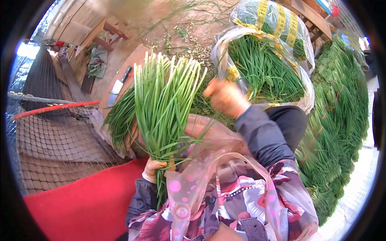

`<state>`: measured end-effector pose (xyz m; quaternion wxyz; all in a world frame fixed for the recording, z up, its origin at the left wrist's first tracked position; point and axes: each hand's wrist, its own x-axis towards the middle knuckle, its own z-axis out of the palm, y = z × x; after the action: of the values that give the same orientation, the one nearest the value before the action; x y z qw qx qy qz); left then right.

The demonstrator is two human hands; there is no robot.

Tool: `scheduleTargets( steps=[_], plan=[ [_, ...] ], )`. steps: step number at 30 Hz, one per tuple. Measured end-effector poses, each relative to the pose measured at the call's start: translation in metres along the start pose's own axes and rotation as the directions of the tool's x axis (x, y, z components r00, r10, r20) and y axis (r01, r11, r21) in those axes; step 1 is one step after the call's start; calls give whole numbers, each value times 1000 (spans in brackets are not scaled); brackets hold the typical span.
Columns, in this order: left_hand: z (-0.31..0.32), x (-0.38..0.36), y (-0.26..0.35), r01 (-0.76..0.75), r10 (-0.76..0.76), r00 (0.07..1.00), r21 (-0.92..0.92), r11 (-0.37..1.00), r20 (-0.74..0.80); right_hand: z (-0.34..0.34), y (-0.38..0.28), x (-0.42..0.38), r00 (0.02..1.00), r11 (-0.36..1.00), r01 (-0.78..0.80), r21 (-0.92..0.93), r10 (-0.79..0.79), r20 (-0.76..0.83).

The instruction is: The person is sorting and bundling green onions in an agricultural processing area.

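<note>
My left hand (155, 168), in an orange glove, is wrapped round the leafy lower part of a large bunch of garlic chives (163, 100). The pale cut ends fan out at the top, away from my body. To the right of the bunch, my right hand (229, 98) is raised and smeared by motion, apart from the stalks. Behind the bunch, more chives (122, 116) lie at the edge of a wooden board (138, 58). A knife (118, 86) with a black handle rests on that board, left of the bunch.
An open plastic bag (309, 90) full of chives stands ahead on the right, with another taped bag (277, 16) behind it. Tied chives form a long pile (337, 116) at my right. Red cloth (84, 201) and netting (60, 148) are on the left. Trimmings (189, 38) litter the ground.
</note>
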<state>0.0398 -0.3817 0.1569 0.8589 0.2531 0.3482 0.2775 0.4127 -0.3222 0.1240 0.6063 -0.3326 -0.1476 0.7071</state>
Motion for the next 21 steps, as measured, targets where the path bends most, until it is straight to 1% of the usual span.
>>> scheduleTargets(
  steps=[1, 2, 3, 4, 5, 6, 7, 8, 9, 10, 11, 12, 13, 14, 15, 16, 17, 18, 19, 20, 21],
  plan=[
    [-3, 0, 2, -8, 8, 1000, -2, 1000, -3, 5, -21, 6, 882, 941, 312, 133, -236, -407],
    [-9, -1, 5, 19, -19, 1000, -10, 1000, 13, -22, -47, 5, 877, 916, 389, 97, -336, -344],
    [-13, -1, 6, 43, -43, 999, -19, 999, 28, -62, -72, 10, 900, 891, 349, 291, -405, 160],
    [-16, 2, 5, -1, 0, 999, 15, 1000, 46, -72, -80, 12, 914, 893, 323, 314, -380, 141],
    [-17, 7, 11, 27, -30, 993, 22, 999, 117, -72, -73, 13, 917, 896, 310, 318, -370, 149],
    [-14, 11, 14, -27, 22, 993, 47, 999, 117, -71, -65, 12, 963, 962, 263, -79, -266, -36],
    [-9, 15, 18, -86, 77, 990, 70, 994, 122, -67, -61, 11, 942, 887, 105, -449, -234, -242],
    [-7, 17, 23, -100, 92, 989, 62, 993, 115, -63, -65, 8, 860, 880, 150, -450, -341, -380],
    [-5, 16, 29, -101, 93, 987, 49, 994, 133, -96, -76, 9, 919, 918, 202, -342, -299, -257],
    [-5, 16, 36, -102, 94, 984, 45, 994, 154, -91, -73, 13, 936, 832, 99, -546, -264, -234],
    [-4, 18, 42, -114, 106, 983, 51, 992, 151, -87, -68, 12, 947, 694, 5, -720, -234, -220],
    [-3, 21, 46, -111, 98, 979, 65, 992, 179, -75, -57, 11, 987, 413, 8, -911, -149, -59],
    [-1, 26, 49, -107, 89, 974, 77, 991, 210, -32, -52, -2, 996, 53, 73, -996, -63, 70],
    [1, 29, 52, -91, 73, 979, 88, 992, 191, 4, -43, -10, 991, 170, 125, -978, 27, 131],
    [4, 33, 52, -96, 78, 977, 87, 992, 198, 18, -23, -5, 927, 5, 375, -927, -19, 375],
    [9, 37, 52, -92, 68, 980, 120, 989, 185, 61, -15, -11, 905, -50, 424, -904, 62, 421],
    [13, 40, 52, -90, 62, 983, 156, 984, 174, 72, 13, -8, 849, 78, 522, -849, 54, 526],
    [19, 41, 49, -85, 68, 991, 157, 984, 112, 86, 43, -12, 796, 233, 590, -773, -5, 606],
    [25, 40, 49, -88, 69, 991, 162, 983, 118, 98, 64, -20, 738, 375, 645, -666, -81, 669],
    [29, 39, 49, -94, 78, 994, 262, 960, 73, 111, 72, -30, 828, 520, 419, -744, 118, 549],
    [33, 38, 52, -96, 92, 995, 359, 928, 28, 119, 77, -38, 844, 602, 155, -783, 331, 421]
  ],
)
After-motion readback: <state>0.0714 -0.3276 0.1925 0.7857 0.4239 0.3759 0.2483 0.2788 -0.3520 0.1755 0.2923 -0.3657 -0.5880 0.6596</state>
